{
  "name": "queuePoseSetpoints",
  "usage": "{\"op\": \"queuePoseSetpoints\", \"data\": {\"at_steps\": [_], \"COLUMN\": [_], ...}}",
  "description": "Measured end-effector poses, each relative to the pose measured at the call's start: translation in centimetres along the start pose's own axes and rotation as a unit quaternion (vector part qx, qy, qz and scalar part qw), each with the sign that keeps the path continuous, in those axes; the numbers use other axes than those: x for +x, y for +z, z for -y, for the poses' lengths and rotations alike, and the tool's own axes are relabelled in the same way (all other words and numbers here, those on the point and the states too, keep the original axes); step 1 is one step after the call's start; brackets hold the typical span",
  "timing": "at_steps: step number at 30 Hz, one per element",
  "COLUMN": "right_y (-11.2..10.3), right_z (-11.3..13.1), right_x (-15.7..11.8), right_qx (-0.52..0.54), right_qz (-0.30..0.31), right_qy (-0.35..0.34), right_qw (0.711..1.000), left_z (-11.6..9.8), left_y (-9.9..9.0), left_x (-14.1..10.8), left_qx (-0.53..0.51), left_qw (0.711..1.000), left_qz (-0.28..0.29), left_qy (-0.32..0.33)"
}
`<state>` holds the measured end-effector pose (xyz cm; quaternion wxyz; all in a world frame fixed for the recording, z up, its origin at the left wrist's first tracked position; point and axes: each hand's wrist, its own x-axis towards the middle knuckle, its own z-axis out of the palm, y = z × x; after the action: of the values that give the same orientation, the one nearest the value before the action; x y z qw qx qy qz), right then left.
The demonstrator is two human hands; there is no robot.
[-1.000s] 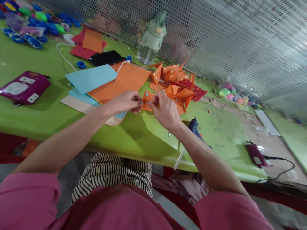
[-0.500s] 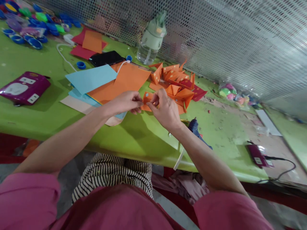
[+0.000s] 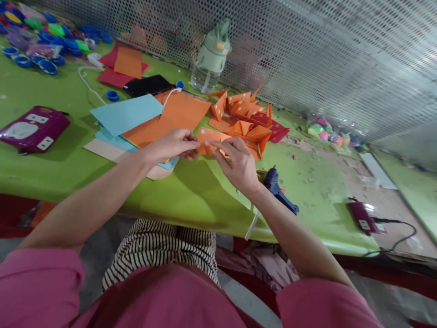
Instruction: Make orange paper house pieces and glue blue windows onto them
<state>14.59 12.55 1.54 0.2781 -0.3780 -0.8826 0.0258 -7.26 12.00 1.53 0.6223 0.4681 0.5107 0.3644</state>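
Observation:
A strip of orange paper (image 3: 214, 134) bearing small pale-blue squares lies between my hands. My left hand (image 3: 177, 145) has its thumb and fingers closed at the strip's left edge. Over its front part, the thumb and forefinger of my right hand (image 3: 241, 164) come close together beside one blue square (image 3: 206, 142). Whatever sits between those right fingertips is too small to make out. Just behind lie folded orange paper shapes (image 3: 244, 107) with pale square spots. A dark blue glue gun (image 3: 278, 189) rests to the right of my right wrist.
Light blue sheets (image 3: 128, 114) and orange sheets (image 3: 180, 109) are stacked left of centre, near a black phone (image 3: 148, 85). A water bottle (image 3: 208, 61) stands against the perforated panel. Purple power sockets (image 3: 34, 129) sit at left, with blue caps (image 3: 48, 67) behind.
My right hand has opened its pinch slightly and drawn away from my left, uncovering more of the orange strip. A second blue square now shows on it. The whole view has shifted slightly.

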Motion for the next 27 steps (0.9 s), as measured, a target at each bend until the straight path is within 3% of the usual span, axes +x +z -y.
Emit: {"op": "queuePoseSetpoints", "data": {"at_steps": [10,16,27], "right_y": [1.4,1.4,1.6], "right_z": [0.4,0.3,0.3], "right_x": [-0.9,-0.9,-0.9], "right_qx": [-0.136,-0.152,-0.156], "right_qz": [0.063,0.080,0.094], "right_qy": [-0.019,-0.023,-0.035], "right_qw": [0.989,0.985,0.983], "left_z": [0.7,0.4,0.4], "left_y": [-0.3,-0.1,0.0], "left_x": [1.0,0.7,0.5], "left_qx": [-0.025,0.023,0.014], "left_qw": [1.000,1.000,1.000], "left_qz": [0.003,0.009,0.012], "left_qy": [0.010,0.015,-0.002]}}
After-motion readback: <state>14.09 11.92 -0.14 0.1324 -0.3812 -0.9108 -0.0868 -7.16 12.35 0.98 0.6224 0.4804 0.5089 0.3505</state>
